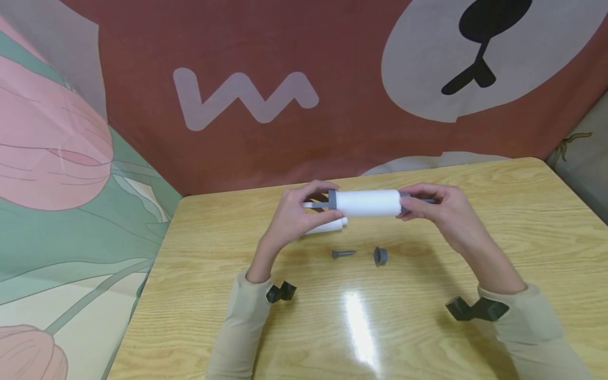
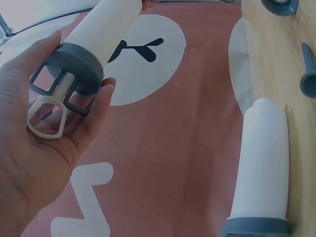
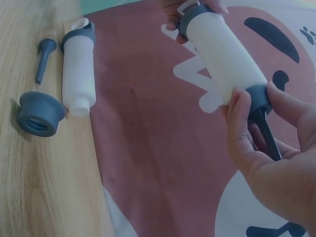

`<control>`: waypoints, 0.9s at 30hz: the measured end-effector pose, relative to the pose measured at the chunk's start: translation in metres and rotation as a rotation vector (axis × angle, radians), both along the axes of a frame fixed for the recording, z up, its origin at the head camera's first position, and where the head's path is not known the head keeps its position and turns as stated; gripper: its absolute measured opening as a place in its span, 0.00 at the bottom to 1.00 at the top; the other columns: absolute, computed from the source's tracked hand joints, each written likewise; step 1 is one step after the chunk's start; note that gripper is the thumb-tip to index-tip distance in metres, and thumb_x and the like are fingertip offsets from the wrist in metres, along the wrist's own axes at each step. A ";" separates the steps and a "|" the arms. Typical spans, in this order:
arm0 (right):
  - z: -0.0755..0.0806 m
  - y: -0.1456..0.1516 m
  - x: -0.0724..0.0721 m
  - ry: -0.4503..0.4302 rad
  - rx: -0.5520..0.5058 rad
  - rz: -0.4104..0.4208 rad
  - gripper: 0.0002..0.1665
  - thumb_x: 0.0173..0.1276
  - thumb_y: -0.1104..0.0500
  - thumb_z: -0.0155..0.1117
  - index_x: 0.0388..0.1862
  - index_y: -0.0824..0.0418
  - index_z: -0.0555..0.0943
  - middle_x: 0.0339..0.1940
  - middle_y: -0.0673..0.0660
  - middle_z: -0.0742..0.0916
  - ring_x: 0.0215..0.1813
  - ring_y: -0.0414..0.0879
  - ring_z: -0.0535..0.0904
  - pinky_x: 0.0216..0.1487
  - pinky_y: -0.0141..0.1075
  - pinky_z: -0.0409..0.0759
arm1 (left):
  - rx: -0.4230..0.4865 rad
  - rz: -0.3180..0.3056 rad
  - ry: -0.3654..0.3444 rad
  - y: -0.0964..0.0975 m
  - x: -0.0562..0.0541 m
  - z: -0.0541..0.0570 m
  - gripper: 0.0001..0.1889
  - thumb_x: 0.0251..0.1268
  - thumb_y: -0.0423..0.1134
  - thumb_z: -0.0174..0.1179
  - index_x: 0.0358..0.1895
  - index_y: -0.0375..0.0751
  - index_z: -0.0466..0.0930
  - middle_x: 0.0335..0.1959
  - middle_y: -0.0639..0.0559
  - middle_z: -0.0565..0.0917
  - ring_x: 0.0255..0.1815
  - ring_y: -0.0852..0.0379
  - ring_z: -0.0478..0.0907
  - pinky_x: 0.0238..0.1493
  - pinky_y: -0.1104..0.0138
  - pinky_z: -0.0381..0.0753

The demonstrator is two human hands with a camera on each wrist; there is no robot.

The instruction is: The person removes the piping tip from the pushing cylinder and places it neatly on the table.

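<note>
Above the table, both hands hold a white icing syringe (image 1: 368,203) lying almost level. My left hand (image 1: 299,210) grips its grey handle end (image 2: 74,59), thumb and fingers on either side of the cap. The pale plunger ring (image 2: 47,121) sits close to that palm. At the other end, the thumb and fingers of my right hand (image 1: 446,214) pinch the grey collar (image 3: 259,98), from which a slim grey nozzle (image 3: 266,133) sticks out toward the palm.
A second white syringe (image 3: 79,74) with a grey cap lies behind the left hand on the wooden table (image 1: 304,327). Nearer me are a loose grey nozzle (image 1: 344,254) and a grey ring-shaped cap (image 1: 380,256). A printed cloth (image 1: 266,153) hangs behind the table.
</note>
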State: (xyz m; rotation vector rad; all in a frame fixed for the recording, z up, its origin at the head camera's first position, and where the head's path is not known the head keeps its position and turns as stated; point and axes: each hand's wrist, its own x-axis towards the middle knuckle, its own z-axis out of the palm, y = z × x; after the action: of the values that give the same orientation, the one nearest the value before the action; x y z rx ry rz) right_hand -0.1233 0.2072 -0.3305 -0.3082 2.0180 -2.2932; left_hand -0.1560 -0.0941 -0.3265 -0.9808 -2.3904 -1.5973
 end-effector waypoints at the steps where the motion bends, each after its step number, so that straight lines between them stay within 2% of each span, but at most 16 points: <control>1: 0.000 0.000 0.000 -0.002 0.002 0.003 0.08 0.71 0.70 0.68 0.45 0.62 0.90 0.44 0.56 0.91 0.36 0.47 0.89 0.44 0.36 0.88 | 0.002 0.000 0.000 0.000 0.000 0.000 0.21 0.57 0.37 0.78 0.55 0.39 0.86 0.45 0.46 0.89 0.42 0.55 0.88 0.44 0.48 0.88; 6: -0.001 0.002 -0.002 -0.032 -0.008 0.041 0.09 0.73 0.70 0.66 0.47 0.62 0.89 0.46 0.56 0.90 0.37 0.48 0.89 0.45 0.38 0.88 | 0.009 0.005 0.002 -0.001 0.000 0.001 0.22 0.57 0.37 0.79 0.55 0.41 0.86 0.46 0.47 0.89 0.43 0.52 0.88 0.46 0.49 0.88; 10: -0.002 0.003 -0.003 -0.069 -0.017 0.080 0.08 0.76 0.67 0.63 0.46 0.61 0.88 0.45 0.58 0.89 0.36 0.49 0.89 0.43 0.38 0.89 | 0.002 0.002 0.035 -0.001 0.000 0.001 0.23 0.55 0.38 0.80 0.55 0.43 0.86 0.46 0.49 0.89 0.44 0.57 0.87 0.48 0.56 0.87; 13: -0.002 0.003 -0.004 -0.094 -0.012 0.099 0.07 0.78 0.65 0.62 0.45 0.62 0.87 0.41 0.60 0.88 0.34 0.49 0.89 0.40 0.38 0.89 | -0.003 -0.009 0.072 0.000 0.000 0.000 0.24 0.54 0.38 0.81 0.55 0.42 0.86 0.46 0.50 0.89 0.44 0.59 0.86 0.49 0.62 0.86; 18: -0.002 0.005 -0.004 -0.116 0.007 0.118 0.07 0.79 0.65 0.61 0.45 0.63 0.86 0.40 0.62 0.88 0.34 0.50 0.89 0.40 0.38 0.89 | -0.007 -0.021 0.091 0.001 -0.001 -0.002 0.23 0.55 0.36 0.80 0.54 0.40 0.85 0.46 0.48 0.89 0.44 0.58 0.85 0.49 0.64 0.86; 22: -0.002 0.005 -0.003 -0.132 -0.003 0.114 0.07 0.78 0.66 0.62 0.43 0.62 0.87 0.42 0.60 0.88 0.34 0.48 0.88 0.41 0.37 0.89 | -0.004 -0.006 0.098 0.003 -0.001 -0.003 0.21 0.55 0.36 0.79 0.53 0.38 0.86 0.43 0.48 0.89 0.41 0.54 0.87 0.46 0.62 0.87; 27: -0.001 0.004 -0.002 -0.137 -0.020 0.104 0.08 0.78 0.65 0.62 0.40 0.63 0.87 0.38 0.60 0.88 0.31 0.45 0.86 0.36 0.33 0.86 | 0.007 0.004 0.092 0.005 0.000 -0.003 0.19 0.56 0.35 0.78 0.51 0.35 0.88 0.40 0.47 0.90 0.36 0.54 0.88 0.37 0.58 0.89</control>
State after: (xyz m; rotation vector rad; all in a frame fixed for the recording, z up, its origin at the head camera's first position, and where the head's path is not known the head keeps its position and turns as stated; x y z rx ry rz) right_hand -0.1257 0.2107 -0.3311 -0.2441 1.8699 -2.2094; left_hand -0.1557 -0.0891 -0.3296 -1.0243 -2.3234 -1.5231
